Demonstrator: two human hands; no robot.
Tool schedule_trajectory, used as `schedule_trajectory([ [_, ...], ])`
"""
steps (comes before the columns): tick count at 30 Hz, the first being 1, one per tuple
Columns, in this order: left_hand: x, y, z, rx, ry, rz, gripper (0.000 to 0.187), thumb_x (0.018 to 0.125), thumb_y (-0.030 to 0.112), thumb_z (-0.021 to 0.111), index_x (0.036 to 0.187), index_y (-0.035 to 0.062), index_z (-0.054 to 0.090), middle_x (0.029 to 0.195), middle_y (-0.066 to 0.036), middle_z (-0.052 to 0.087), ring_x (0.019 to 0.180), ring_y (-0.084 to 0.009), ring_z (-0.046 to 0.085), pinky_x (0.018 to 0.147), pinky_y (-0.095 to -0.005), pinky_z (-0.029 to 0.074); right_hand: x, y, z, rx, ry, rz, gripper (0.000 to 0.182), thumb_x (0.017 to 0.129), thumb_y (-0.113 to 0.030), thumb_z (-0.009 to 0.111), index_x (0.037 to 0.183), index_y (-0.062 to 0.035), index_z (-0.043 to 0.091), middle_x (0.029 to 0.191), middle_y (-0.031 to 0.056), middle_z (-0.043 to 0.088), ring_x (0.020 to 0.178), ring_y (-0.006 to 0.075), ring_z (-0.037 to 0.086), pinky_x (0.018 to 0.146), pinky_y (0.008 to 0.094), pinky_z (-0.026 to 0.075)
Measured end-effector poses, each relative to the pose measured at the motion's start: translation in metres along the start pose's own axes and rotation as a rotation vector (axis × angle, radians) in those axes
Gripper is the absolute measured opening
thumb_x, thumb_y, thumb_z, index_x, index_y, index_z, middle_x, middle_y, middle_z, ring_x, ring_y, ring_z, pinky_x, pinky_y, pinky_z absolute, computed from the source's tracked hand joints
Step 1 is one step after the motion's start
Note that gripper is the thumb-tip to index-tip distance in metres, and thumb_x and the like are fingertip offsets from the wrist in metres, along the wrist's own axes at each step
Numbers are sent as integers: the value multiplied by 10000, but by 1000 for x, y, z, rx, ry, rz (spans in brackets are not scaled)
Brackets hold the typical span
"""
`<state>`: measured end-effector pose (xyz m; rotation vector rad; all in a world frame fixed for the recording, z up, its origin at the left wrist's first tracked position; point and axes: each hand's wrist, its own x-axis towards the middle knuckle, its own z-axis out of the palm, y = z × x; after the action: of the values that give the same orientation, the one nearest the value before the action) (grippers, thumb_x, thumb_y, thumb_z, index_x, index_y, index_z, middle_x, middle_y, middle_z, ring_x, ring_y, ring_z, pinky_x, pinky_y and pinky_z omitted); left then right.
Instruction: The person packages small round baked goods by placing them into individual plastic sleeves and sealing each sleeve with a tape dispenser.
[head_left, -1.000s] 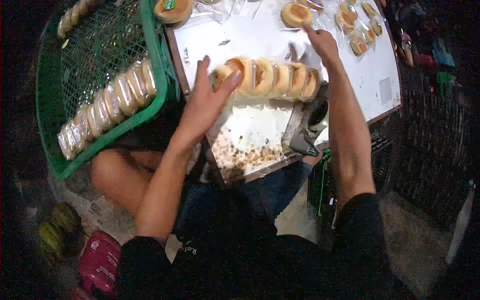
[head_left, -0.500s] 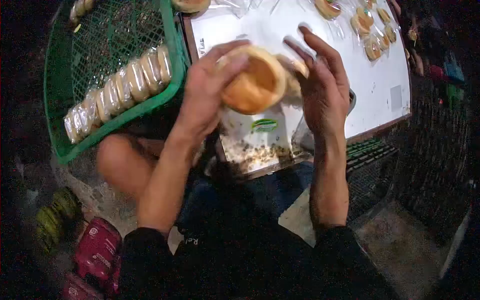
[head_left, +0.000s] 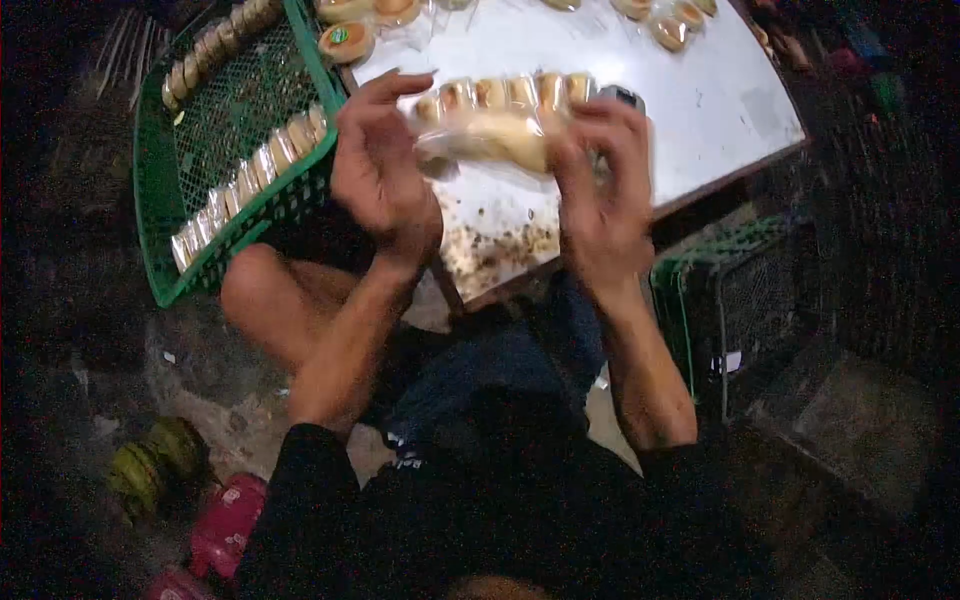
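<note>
A round bun in clear plastic [head_left: 490,140] is held up edge-on over the near part of the white table, blurred by motion. My right hand [head_left: 605,190] pinches its right end between thumb and fingers. At the other end, my left hand [head_left: 385,175] has its fingers apart, close to the loose plastic. Just behind the bun, a row of wrapped buns [head_left: 490,93] stands on edge on the table.
To the left, a green plastic crate [head_left: 225,240] holds two rows of wrapped buns. More wrapped buns [head_left: 345,42] lie along the far side of the white table [head_left: 730,120]. Dark crumbs [head_left: 495,240] cover its near corner. Another crate [head_left: 690,310] is below right.
The bun has gone from bare in my left hand to inside clear plastic in my right. My left hand has opened, and the view has shifted.
</note>
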<state>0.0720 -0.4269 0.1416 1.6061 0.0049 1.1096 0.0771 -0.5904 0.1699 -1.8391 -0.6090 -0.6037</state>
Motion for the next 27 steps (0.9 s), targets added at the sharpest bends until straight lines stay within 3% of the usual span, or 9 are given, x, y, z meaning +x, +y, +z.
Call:
schedule_trajectory([
  [4, -5, 17, -5, -260, 67, -244, 376, 1008, 323, 387, 869, -5, 511, 757, -84, 606, 647, -125, 542, 627, -264, 452, -3, -1, 8, 90, 50, -1, 122, 868, -119, 621, 887, -14, 565, 1004, 132, 582, 927, 255, 566, 825, 350, 456],
  [7, -6, 10, -13, -322, 11, -291, 407, 998, 376, 399, 876, -2, 483, 696, -51, 555, 607, -100, 510, 579, -235, 414, -9, -6, 25, 693, 74, 346, 176, 968, -199, 491, 914, -33, 513, 818, 63, 615, 762, 128, 578, 736, 278, 468],
  [9, -16, 0, -10, -364, 52, -129, 399, 989, 369, 437, 870, -2, 524, 645, -15, 528, 553, -76, 483, 521, -210, 386, -8, -8, 35, 856, 130, 461, 163, 982, -210, 460, 983, -47, 466, 841, 102, 617, 776, 201, 627, 726, 338, 523],
  [17, 6, -9, -26, -151, -373, -779, 199, 928, 185, 574, 924, -14, 568, 589, 22, 500, 500, -53, 441, 444, -225, 332, -5, -6, 48, 985, 32, 598, 182, 991, -257, 425, 1035, -81, 440, 942, 189, 644, 824, 314, 664, 775, 473, 550],
  [19, -7, -23, -26, 1, 96, -217, 294, 900, 168, 608, 1098, -14, 492, 668, -29, 560, 576, -130, 526, 556, -246, 440, 0, -12, 57, 1004, 77, 665, 164, 989, -233, 439, 1022, -72, 444, 902, 154, 647, 800, 253, 649, 772, 385, 524],
  [21, -7, -24, -26, 173, 121, 155, 340, 874, 143, 636, 1135, -16, 486, 749, -64, 610, 677, -172, 593, 648, -268, 486, 8, -23, 63, 1054, 94, 679, 148, 980, -208, 466, 990, -60, 467, 895, 133, 648, 814, 200, 628, 769, 318, 495],
  [24, 0, 16, -31, 186, -334, -261, 200, 848, 85, 664, 1010, -18, 605, 851, -76, 663, 807, -166, 643, 713, -281, 509, 12, -6, 78, 890, 19, 448, 136, 974, -172, 477, 997, -39, 461, 935, 156, 632, 844, 210, 617, 780, 338, 501],
  [26, 10, 16, -35, -204, -190, -786, 91, 863, 74, 652, 898, -10, 643, 832, -59, 663, 763, -124, 631, 704, -255, 506, 20, -9, 80, 510, 17, 464, 83, 920, -71, 555, 974, -24, 513, 974, 88, 588, 813, 117, 532, 806, 276, 444],
  [27, 7, 11, -36, -273, -156, -797, 110, 870, 129, 659, 901, 33, 615, 840, -24, 641, 739, -87, 579, 655, -243, 474, 13, -5, 84, 384, 70, 340, 112, 915, -66, 554, 1010, -16, 521, 1019, 108, 581, 875, 144, 541, 828, 292, 444],
])
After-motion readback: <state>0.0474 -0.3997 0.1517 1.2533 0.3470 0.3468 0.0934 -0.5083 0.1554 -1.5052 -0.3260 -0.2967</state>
